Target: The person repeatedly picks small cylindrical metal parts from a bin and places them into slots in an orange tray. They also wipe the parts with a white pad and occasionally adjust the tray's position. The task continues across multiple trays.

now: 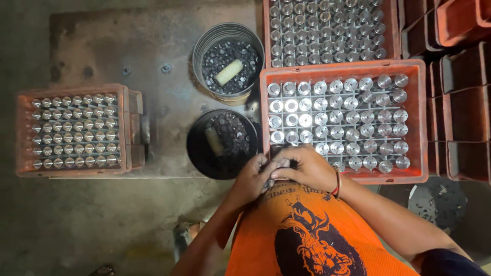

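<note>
Nearest the camera, both hands meet at the front edge of the orange crate (422, 122): the left hand (251, 176) and the right hand (307, 167) are curled with fingertips pressed together over something small and dark. What it is cannot be told, and though each grip looks closed, whether it is clamped on a part is hidden. To do this handling well, I judge the hands should stay low over the crate rim, so a dropped piece lands among the shiny metal cylinders (337, 117) standing in rows, and neighbouring pieces should not be knocked over. Just left sits a black round tin (197, 153) of dark small parts; beyond it is a grey metal bucket (204, 46) holding similar parts and a pale stick. Farther back stands a second filled crate (267, 30), and well to the left another crate (23, 133) on the worktop (153, 61).
</note>
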